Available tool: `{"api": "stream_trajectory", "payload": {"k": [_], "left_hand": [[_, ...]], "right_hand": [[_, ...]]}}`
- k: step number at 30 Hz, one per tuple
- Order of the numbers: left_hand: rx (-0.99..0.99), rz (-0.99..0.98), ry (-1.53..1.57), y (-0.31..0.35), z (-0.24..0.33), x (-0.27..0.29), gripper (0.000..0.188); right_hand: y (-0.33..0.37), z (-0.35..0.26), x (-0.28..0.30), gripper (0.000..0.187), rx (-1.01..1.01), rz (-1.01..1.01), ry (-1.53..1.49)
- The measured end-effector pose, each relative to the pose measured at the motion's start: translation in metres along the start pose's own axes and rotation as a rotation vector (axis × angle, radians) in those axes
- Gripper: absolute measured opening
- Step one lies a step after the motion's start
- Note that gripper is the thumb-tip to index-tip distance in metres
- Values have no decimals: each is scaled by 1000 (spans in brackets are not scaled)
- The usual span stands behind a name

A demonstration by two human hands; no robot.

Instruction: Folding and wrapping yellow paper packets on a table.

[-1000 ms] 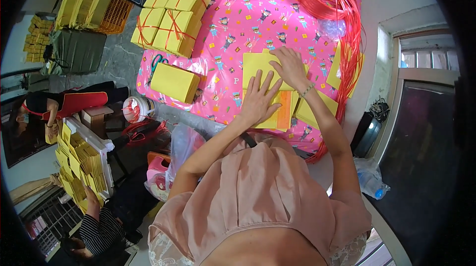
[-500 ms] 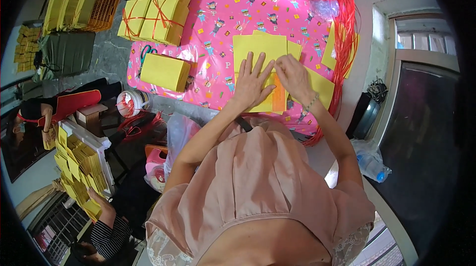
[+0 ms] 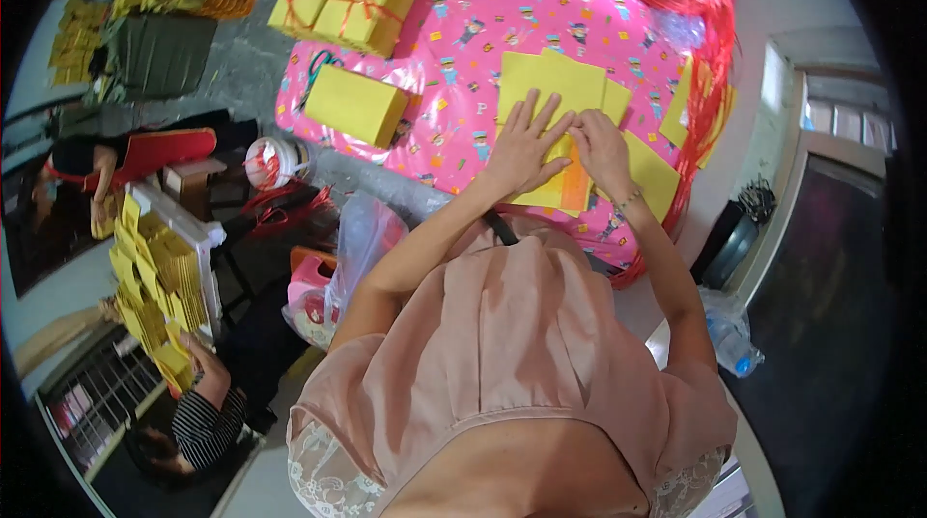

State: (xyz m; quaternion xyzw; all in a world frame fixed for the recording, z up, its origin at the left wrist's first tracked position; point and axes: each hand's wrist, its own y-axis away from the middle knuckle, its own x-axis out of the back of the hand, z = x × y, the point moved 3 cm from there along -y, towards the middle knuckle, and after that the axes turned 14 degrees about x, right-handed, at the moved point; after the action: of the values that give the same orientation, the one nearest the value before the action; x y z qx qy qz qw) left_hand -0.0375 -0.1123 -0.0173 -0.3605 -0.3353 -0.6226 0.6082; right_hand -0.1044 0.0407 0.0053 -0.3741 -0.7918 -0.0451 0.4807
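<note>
Flat yellow paper sheets (image 3: 555, 79) lie overlapped on the pink patterned table cover. My left hand (image 3: 526, 156) rests on them, palm down with its fingers spread. Close by its fingertips, my right hand (image 3: 603, 153) has its fingers bent and pinched together over the paper. What they pinch, if anything, is hidden. An orange strip (image 3: 575, 188) lies on the sheets between my two hands, partly covered by the right one. Another yellow sheet (image 3: 654, 178) shows beside my right wrist.
Left on the table cover (image 3: 454, 122) are a yellow paper stack (image 3: 352, 105), green-handled scissors (image 3: 319, 66) and tied yellow bundles (image 3: 352, 1). Red strands (image 3: 710, 26) hang along the right edge. Two people work at left by a white table (image 3: 208, 238) with yellow paper pieces.
The whole view has shifted, so the table sits further right and higher. My right hand has slid slightly toward me over the paper; the left stays flat.
</note>
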Motion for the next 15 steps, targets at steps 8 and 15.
{"api": "stream_trajectory", "payload": {"k": [8, 15], "left_hand": [[63, -11, 3, 4, -20, 10, 77], [33, -17, 31, 2, -25, 4, 74]], "right_hand": [[6, 8, -6, 17, -118, 51, -62], [4, 12, 0, 21, -225, -23, -136]]}}
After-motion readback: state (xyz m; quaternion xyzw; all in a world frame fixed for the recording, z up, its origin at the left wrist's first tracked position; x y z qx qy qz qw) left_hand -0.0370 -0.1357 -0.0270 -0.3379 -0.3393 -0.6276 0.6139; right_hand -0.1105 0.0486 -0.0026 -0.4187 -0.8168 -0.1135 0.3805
